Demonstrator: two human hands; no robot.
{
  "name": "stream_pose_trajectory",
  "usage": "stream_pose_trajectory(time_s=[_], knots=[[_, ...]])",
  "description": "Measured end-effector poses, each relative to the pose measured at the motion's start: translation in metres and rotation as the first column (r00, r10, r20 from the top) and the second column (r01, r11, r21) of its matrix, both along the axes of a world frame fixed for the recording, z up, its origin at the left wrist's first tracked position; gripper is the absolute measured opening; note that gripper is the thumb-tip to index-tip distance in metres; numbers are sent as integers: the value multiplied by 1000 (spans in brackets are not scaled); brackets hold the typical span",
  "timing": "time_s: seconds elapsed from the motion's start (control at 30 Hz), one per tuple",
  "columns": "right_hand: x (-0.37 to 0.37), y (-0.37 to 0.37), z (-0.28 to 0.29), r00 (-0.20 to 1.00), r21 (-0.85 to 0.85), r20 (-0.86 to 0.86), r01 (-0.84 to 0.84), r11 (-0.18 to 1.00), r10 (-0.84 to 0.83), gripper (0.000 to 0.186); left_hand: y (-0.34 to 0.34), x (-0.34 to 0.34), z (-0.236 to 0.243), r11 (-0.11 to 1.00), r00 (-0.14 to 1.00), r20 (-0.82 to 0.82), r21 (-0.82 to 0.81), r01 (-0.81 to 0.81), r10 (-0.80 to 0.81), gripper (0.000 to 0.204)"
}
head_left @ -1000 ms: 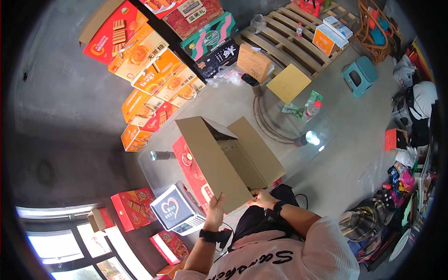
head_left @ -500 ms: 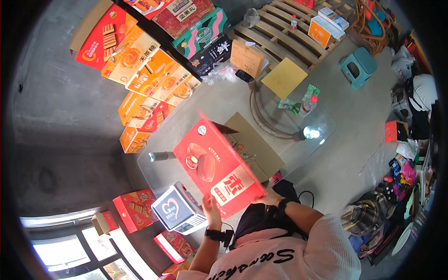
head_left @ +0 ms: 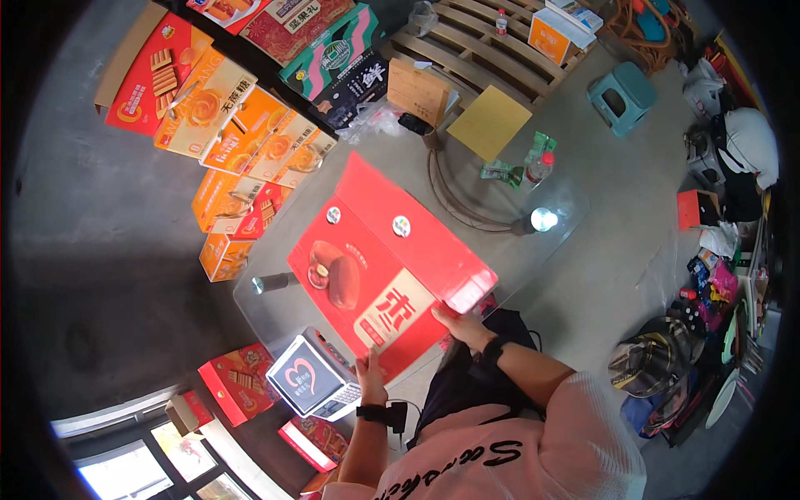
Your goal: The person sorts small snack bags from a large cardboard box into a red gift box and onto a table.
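A red cardboard box with a picture of a cake on its front panel tilts over the glass table. Its broad red lid flap lies over the opening, so the inside is hidden. My left hand is closed on the box's lower near edge. At the near right corner, my right hand grips the box with the thumb on its front panel. A digital scale with a lit screen stands just left of my left hand.
Beyond the box are a water bottle, green packets and a yellow sheet. Stacked orange boxes line the left wall. A wooden pallet lies far back, a teal stool at the right.
The red lid flap has come over the box's opening, covering the brown inside and the packets seen there before. My right hand has shifted slightly left and up with the box.
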State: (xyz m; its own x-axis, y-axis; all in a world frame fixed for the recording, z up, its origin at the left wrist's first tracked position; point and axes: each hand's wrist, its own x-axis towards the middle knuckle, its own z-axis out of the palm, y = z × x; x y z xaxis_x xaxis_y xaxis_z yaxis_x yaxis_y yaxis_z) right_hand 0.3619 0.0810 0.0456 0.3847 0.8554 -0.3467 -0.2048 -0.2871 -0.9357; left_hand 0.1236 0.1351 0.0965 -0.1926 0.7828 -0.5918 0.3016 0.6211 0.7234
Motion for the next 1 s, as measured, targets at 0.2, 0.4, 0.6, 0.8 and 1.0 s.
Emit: stream_pose_trajectory(time_s=[0.2,0.4,0.6,0.8,1.0], knots=[[9,38,31,848,-4,-512,159,987,-139,44,32,20,50,941,988,47,315,126,-148,25],[3,47,16,586,-116,-758,313,943,-288,46,64,45,80,868,947,-150,381,319,-282,43],[-9,52,-6,578,-99,-759,354,930,-301,48,69,48,81,849,923,-250,375,372,-294,49],[-4,50,3,604,-57,-750,347,936,-270,45,57,41,74,820,912,-289,417,393,-290,57],[15,48,31,512,-99,-810,361,927,-286,41,53,63,106,714,802,-486,418,562,-347,64]])
